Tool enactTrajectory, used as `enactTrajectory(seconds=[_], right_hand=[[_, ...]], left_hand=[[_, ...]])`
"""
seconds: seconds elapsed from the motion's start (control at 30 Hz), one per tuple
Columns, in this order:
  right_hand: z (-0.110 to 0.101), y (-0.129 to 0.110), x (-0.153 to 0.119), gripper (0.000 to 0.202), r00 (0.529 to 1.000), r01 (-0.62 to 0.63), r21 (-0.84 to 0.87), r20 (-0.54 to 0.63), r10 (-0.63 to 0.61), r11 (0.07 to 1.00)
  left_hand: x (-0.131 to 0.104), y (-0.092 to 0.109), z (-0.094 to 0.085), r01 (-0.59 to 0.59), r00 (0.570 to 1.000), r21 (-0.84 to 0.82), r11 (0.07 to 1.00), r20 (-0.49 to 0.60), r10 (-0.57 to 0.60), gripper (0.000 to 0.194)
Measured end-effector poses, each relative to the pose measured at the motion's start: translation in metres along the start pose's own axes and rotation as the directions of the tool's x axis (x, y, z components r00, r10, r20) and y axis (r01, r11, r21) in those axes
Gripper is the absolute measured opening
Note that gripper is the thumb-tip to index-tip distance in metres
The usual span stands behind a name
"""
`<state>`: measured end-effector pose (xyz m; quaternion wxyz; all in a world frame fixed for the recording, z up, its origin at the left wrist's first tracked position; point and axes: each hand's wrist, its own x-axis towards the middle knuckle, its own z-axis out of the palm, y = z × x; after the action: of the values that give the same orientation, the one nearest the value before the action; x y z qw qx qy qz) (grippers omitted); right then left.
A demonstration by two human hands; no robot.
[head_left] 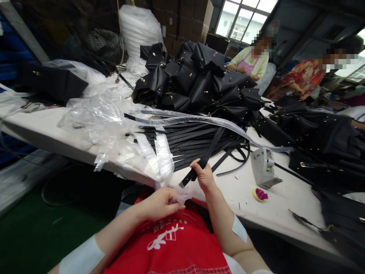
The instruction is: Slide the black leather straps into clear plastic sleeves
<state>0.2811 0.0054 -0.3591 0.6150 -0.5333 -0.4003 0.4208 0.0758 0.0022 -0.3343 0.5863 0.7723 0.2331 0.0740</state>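
My right hand (204,176) is closed around a black strap (210,150), gripping it near its end. The strap's tip (186,179) points down toward my left hand (165,202). Between the fingers of that left hand is the edge of a clear plastic sleeve (184,198), close to the strap's tip. Whether the tip is inside the sleeve I cannot tell. Behind my hands lies a spread of black straps (182,142) on the white table. Flat plastic sleeves (164,150) hang over the table's near edge, and one long strap in a plastic sleeve (199,118) lies across the pile.
Black bags (196,76) are heaped at the back. Crumpled clear plastic (98,114) covers the left part of the table (293,190). To the right stand a tape dispenser (262,167) and a yellow tape roll (259,195). Two people (251,62) work beyond.
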Motion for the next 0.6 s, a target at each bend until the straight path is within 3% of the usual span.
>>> enactTrajectory(seconds=[0.23,0.37,0.47,0.6], right_hand=[[0.003,0.003,-0.004,0.030,0.998,-0.051,-0.027,0.027,0.052,0.998],[0.003,0.006,-0.003,0.035,0.995,-0.081,-0.021,0.056,0.083,0.996],[-0.008,0.007,0.010,0.045,0.985,-0.168,0.097,-0.015,0.170,0.981],[-0.026,-0.002,0.028,0.050,0.966,-0.207,0.246,-0.101,0.238,0.947]], left_hand=[[0.027,-0.002,-0.008,0.081,0.997,-0.139,0.987,0.001,-0.082,0.030],[0.045,-0.004,-0.005,0.087,0.991,-0.152,0.984,-0.084,-0.101,0.030],[0.052,-0.009,-0.001,0.108,0.983,-0.076,0.991,-0.144,-0.118,0.031],[0.050,-0.016,0.000,0.139,0.982,0.006,0.990,-0.127,-0.137,0.034]])
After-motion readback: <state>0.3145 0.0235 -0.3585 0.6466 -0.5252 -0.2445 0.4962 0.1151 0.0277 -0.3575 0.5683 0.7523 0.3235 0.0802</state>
